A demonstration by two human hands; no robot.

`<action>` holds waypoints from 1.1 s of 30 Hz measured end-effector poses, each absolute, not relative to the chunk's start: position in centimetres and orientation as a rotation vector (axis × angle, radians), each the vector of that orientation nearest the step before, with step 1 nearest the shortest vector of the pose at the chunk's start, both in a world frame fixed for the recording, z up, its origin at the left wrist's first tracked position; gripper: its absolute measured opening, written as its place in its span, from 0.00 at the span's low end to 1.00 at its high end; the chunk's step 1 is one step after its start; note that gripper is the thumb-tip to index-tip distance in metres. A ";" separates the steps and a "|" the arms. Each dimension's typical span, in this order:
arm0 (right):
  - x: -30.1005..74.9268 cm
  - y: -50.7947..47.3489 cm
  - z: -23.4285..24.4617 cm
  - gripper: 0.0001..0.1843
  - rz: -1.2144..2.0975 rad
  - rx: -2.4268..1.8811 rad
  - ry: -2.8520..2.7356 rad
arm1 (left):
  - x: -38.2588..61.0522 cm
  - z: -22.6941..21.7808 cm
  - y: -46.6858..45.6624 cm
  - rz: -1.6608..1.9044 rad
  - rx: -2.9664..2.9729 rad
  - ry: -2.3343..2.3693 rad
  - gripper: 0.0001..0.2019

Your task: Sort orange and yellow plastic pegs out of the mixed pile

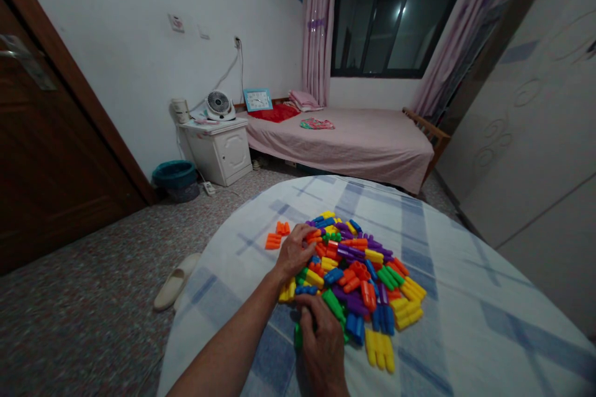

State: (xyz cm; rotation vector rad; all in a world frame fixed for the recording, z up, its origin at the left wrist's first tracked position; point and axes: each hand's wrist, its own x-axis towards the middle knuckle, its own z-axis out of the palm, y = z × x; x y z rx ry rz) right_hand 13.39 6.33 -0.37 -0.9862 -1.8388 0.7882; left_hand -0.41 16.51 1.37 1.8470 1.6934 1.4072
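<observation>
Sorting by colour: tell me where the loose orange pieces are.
In the head view, the orange pieces lie on the tablecloth, just left of the pile, beside the left hand.

A round table [465, 322] is covered by a pale cloth [433, 242] checked with blue stripes; a heap of coloured plastic blocks [358, 279] is spread on the near-left part of it, in orange, yellow, green, blue and purple; a few orange blocks [274, 237] are set just apart at the heap's far-left edge; a yellow block [379, 348] is laid at its near edge; the rest of the cloth is seen bare.
</observation>
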 end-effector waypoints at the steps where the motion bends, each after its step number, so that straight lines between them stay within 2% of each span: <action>1: 13.4 6.3 -0.4 0.15 0.791 -0.990 -1.834 | -0.4 1.3 16.6 1.410 1.849 1.703 0.16; 7: 13.5 6.3 -0.5 0.15 0.838 -0.990 -1.822 | -2.6 1.8 16.9 1.574 1.841 2.074 0.16; 10: 13.5 6.4 -0.5 0.14 0.828 -0.990 -1.821 | -4.3 1.6 16.6 1.271 1.790 2.487 0.16; 13: 13.5 6.4 -0.3 0.14 0.831 -0.995 -1.821 | -5.1 1.1 16.0 0.927 1.786 2.677 0.18; 16: 13.5 6.3 -0.2 0.14 0.821 -0.996 -1.820 | -4.9 1.0 16.0 0.952 1.792 2.730 0.20; 18: 13.5 6.3 -0.1 0.14 0.812 -0.994 -1.823 | -4.6 1.4 16.2 1.121 1.828 2.662 0.17; 20: 13.5 6.2 0.0 0.15 0.819 -0.999 -1.825 | -4.4 1.8 16.4 1.239 1.959 2.396 0.13; 24: 13.5 6.2 0.0 0.14 0.843 -1.005 -1.827 | -3.9 2.2 16.5 1.022 2.203 1.811 0.07; 27: 13.5 6.3 -0.1 0.14 0.845 -0.991 -1.819 | -3.3 1.8 16.3 0.953 2.214 1.742 0.10; 33: 13.4 6.4 -0.1 0.14 0.861 -0.991 -1.829 | -2.8 1.0 16.5 1.166 1.950 1.857 0.12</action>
